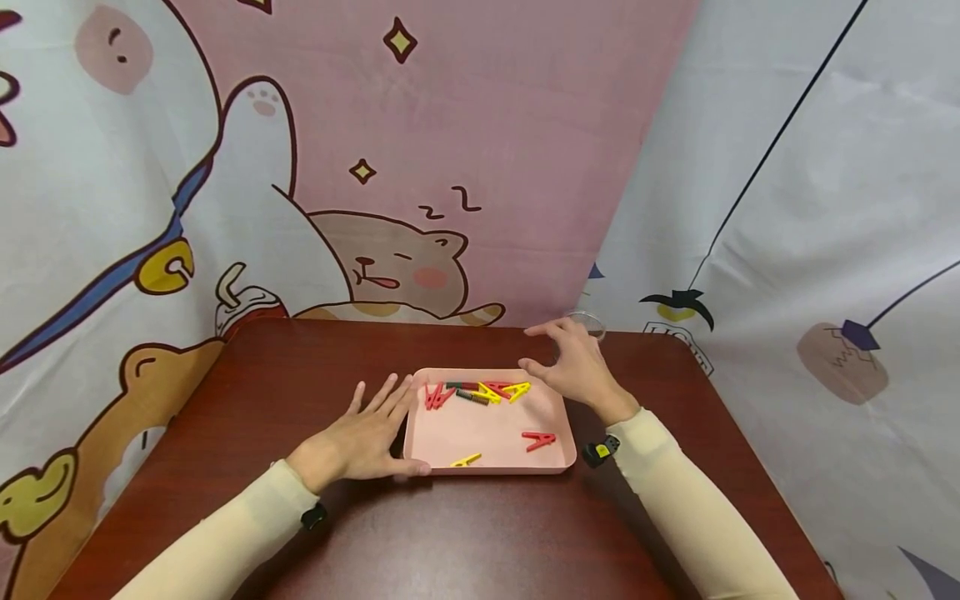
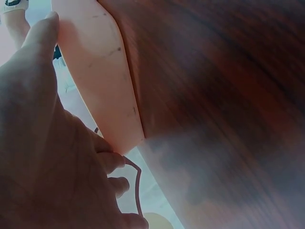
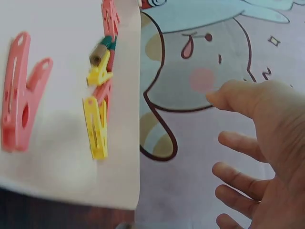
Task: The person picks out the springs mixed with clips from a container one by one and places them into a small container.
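Observation:
A shallow pink tray (image 1: 487, 433) lies on the table. Clothespins lie in it: red clothespins (image 1: 437, 397) at the back left, yellow clothespins (image 1: 516, 390) at the back, a red clothespin (image 1: 538, 441) at the right and a yellow clothespin (image 1: 467, 460) at the front. Dark, ridged small pieces (image 1: 472, 397) lie among the back ones, kind unclear. My left hand (image 1: 367, 437) rests against the tray's left side, fingers straight, thumb at the front rim. Over the back right corner, my right hand (image 1: 577, 367) is spread, holding nothing visible; in the right wrist view it is beside the tray.
A clear round rim (image 1: 588, 325), partly covered by my right hand, stands at the table's back edge. The dark red wooden table (image 1: 480, 533) meets a cartoon-printed cloth (image 1: 510, 167) behind.

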### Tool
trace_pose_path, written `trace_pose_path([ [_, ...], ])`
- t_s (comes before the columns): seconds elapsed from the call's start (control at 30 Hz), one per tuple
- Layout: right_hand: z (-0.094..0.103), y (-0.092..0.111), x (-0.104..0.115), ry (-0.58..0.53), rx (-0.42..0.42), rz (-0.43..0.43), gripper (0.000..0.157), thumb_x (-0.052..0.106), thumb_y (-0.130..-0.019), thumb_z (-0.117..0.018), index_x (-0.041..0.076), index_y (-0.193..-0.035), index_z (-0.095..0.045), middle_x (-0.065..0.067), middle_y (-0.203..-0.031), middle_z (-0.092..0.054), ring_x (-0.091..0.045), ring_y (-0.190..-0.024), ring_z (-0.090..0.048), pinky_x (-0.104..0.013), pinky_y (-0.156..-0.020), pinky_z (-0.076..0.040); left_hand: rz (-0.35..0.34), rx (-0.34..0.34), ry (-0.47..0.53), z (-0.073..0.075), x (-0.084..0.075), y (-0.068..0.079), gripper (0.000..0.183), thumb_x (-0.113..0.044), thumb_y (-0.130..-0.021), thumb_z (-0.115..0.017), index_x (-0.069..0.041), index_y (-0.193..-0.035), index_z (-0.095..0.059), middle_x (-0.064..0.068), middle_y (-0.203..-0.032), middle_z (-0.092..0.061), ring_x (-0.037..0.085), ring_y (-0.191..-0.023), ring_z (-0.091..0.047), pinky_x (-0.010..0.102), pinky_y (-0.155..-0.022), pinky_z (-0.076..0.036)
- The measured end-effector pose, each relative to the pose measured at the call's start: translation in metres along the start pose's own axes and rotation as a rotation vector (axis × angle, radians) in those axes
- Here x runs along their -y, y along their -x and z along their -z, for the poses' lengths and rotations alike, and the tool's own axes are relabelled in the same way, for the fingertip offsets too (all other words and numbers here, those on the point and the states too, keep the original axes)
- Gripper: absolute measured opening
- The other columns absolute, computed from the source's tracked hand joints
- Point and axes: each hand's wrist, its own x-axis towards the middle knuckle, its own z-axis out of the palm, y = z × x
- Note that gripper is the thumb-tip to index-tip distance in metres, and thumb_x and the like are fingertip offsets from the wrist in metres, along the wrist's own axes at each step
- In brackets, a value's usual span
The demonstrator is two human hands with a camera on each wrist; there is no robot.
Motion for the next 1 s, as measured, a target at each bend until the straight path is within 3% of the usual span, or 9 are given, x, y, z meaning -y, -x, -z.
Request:
trace_pose_path([
  [0.1, -0.005, -0.002, 0.007, -0.009, 0.034, 0.030, 0.052, 0.038, -0.097, -0.096, 0.021, -0.144, -0.081, -0.016, -0.151, -0.070, -0.044, -0.149, -0.058, -0.082, -0.126, -0.038, -0.001, -0.001, -0.001, -0.001, -0.001, -0.001, 0.138, -0.095, -0.095, -0.065, -0.005, -0.187, -0.015, 0.018, -0.198, -0.010, 0.047, -0.185, -0.011, 0.085, -0.141, -0.010],
  [0.67, -0.036, -0.012, 0.032, 0.133, 0.286, 0.263, 0.038, 0.037, -0.096, -0.095, 0.024, -0.132, -0.089, -0.007, -0.147, -0.074, -0.032, -0.141, -0.064, -0.061, -0.115, -0.053, -0.005, 0.005, -0.008, -0.003, 0.003, -0.003, 0.139, -0.098, -0.094, -0.064, -0.006, -0.187, -0.016, 0.019, -0.198, -0.010, 0.046, -0.185, -0.012, 0.086, -0.141, -0.010],
  [1.0, -0.060, -0.026, 0.041, 0.194, 0.371, 0.314, 0.034, 0.039, -0.098, -0.095, 0.025, -0.128, -0.089, -0.003, -0.146, -0.072, -0.029, -0.141, -0.062, -0.056, -0.115, -0.053, -0.005, 0.003, 0.009, -0.001, 0.000, -0.002, 0.139, -0.096, -0.094, -0.065, -0.004, -0.187, -0.017, 0.020, -0.198, -0.011, 0.047, -0.184, -0.014, 0.087, -0.140, -0.011],
])
